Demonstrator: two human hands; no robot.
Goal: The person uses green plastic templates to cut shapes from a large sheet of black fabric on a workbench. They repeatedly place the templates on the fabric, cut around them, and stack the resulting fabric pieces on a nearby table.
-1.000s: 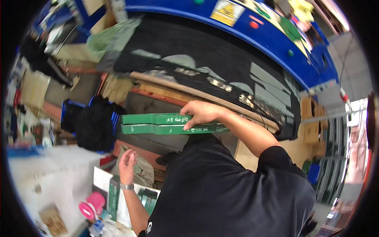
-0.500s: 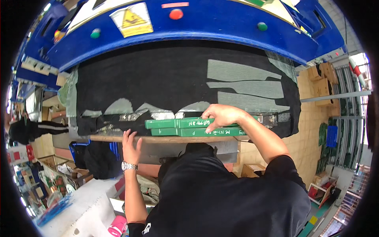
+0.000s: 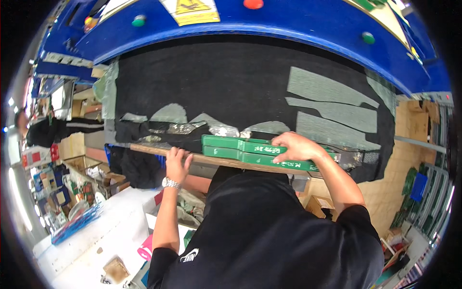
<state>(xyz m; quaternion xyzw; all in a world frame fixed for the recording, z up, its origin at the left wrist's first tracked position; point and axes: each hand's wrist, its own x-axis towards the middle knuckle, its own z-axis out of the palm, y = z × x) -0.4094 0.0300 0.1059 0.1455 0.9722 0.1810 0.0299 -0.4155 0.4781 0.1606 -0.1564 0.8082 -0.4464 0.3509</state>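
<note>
Two long green cutting dies (image 3: pixel 222 152) lie side by side along the near edge of the black material (image 3: pixel 202 72), their left ends about even. My right hand (image 3: pixel 299 147) grips across both dies, with the fingers on the far one and the thumb on the near one. To the left of the dies, my left hand (image 3: pixel 177 166) rests at the wooden table edge (image 3: pixel 149 148), its fingers loosely bent and holding nothing. Pale grey cut-out areas (image 3: pixel 332 86) show in the material at the right, and curved ones (image 3: pixel 169 113) along its near side.
A blue machine beam (image 3: pixel 298 31) with green and red buttons spans the far side. A white table (image 3: pixel 120 207) stands at my lower left. Cardboard boxes (image 3: pixel 321 206) sit on the floor to the right. Another person (image 3: pixel 45 131) stands far left.
The whole view has shifted, so the scene sits further right. The left ends of the two dies have come into line. My left hand's fingers are more bent and closer together.
</note>
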